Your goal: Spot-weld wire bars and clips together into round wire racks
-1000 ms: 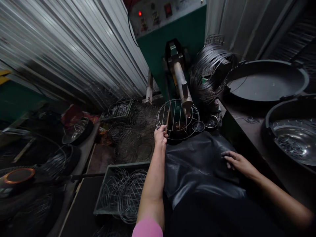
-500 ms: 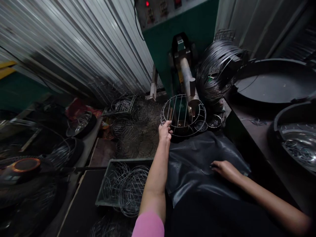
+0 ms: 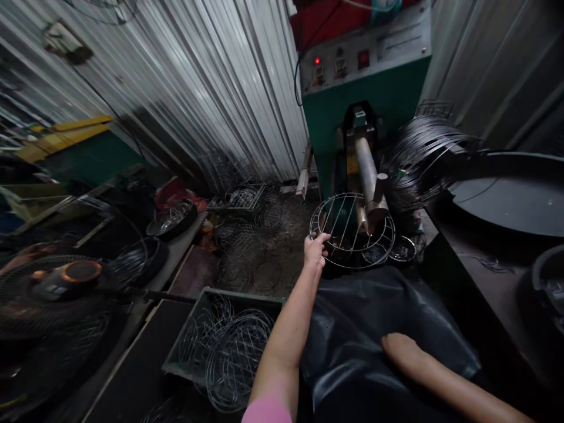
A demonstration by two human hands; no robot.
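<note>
My left hand (image 3: 316, 249) is closed round the near-left rim of a round wire rack (image 3: 352, 250) with straight crossbars. The rack is held out level under the thick metal arm (image 3: 366, 167) of a green machine (image 3: 321, 117) that looks like a spot welder. A pointed metal tip (image 3: 363, 222) on that arm is close to the rack's right part; whether they touch I cannot tell. Over the black apron (image 3: 348, 335) on my lap is my right hand (image 3: 400, 348), back up, its fingers bent down out of sight.
A green crate (image 3: 176, 359) of wire rings and racks stands at left. Wire pieces cover the floor beyond. A wire coil (image 3: 423, 158) and large pans (image 3: 520, 200) are at right. A fan (image 3: 66, 282) is at far left, with another person's hand (image 3: 29, 257) behind it.
The view has tilted up and left, so the scene sits lower and further right. My right hand has turned its fingers under; a thin wire seen near them before no longer shows. My left keeps the rack.
</note>
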